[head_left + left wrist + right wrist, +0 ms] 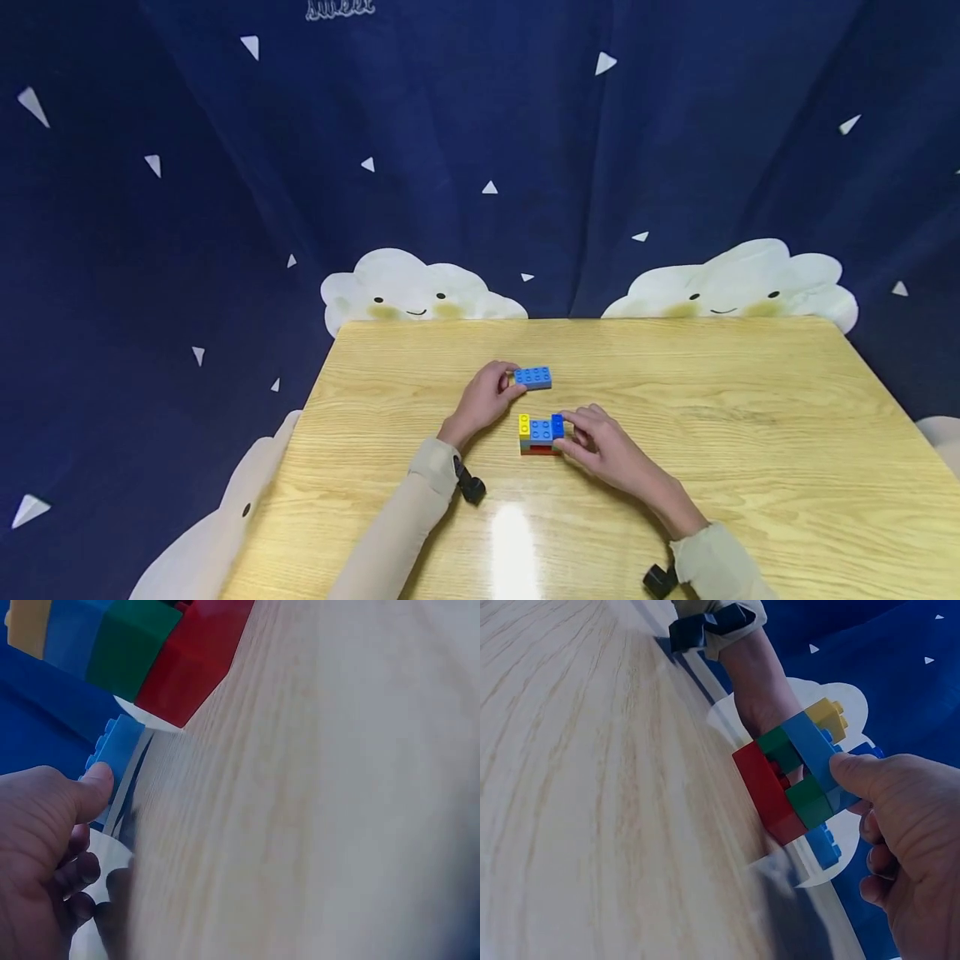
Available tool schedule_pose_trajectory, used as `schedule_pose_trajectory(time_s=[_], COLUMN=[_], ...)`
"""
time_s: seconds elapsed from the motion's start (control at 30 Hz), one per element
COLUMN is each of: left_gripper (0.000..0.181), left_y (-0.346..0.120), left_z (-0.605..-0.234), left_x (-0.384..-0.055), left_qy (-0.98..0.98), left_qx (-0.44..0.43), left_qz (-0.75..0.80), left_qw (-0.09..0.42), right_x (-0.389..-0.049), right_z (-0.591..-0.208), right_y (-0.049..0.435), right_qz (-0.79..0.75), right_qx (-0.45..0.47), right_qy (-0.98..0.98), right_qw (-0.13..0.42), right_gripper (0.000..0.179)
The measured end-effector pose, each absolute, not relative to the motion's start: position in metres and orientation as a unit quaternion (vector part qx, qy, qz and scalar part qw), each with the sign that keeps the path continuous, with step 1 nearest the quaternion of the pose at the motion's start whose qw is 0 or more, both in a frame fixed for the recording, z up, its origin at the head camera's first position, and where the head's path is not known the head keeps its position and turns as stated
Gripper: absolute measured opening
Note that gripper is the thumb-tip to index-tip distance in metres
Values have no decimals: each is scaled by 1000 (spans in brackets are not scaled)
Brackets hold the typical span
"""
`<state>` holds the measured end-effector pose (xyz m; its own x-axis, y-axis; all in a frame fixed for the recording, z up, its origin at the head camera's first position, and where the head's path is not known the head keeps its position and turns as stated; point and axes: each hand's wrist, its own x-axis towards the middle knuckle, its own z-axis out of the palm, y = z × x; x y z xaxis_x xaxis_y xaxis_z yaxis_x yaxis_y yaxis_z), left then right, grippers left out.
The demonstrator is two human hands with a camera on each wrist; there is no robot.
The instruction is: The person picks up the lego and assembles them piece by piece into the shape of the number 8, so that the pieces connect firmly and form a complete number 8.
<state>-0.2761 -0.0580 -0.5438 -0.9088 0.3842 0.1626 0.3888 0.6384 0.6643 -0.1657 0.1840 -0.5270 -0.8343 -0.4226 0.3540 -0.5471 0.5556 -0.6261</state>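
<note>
A small toy brick build stands on the table in front of me. Its red brick [761, 791] is at the bottom, with green bricks [808, 799] above it at both ends and a light blue brick [814, 750] across them. On top sit a yellow brick [524, 426] at the left and a dark blue brick [557, 426] at the right. My right hand [613, 452] pinches the dark blue brick between thumb and fingers. Farther back, my left hand [483, 398] holds the left end of a loose blue brick [533, 378] with several studs up.
The wooden table [712, 400] reaches back to a dark blue curtain [450, 125] printed with clouds and triangles. Black camera mounts [471, 487] are strapped at both wrists. A bright light reflection [513, 550] lies on the tabletop near the front.
</note>
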Motion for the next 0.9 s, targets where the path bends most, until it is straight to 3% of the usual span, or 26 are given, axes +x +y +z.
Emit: schedule_pose_trajectory(time_s=[0.47,0.7,0.9], left_gripper=[36,35,35], left_y=[-69,-70,-71], left_z=[-534,-529,-521], left_x=[-255,-243,-233], left_qy=[-902,-896,-898], left_qx=[-220,-226,-227], left_qz=[-372,-380,-371], left_qw=[22,48,62], right_x=[-168,-166,-166], right_z=[-538,-536,-537], right_y=[184,182,182], right_qz=[382,382,386], right_qx=[268,267,261], right_qy=[-881,-881,-882], right_qw=[79,76,72], right_gripper=[20,21,34])
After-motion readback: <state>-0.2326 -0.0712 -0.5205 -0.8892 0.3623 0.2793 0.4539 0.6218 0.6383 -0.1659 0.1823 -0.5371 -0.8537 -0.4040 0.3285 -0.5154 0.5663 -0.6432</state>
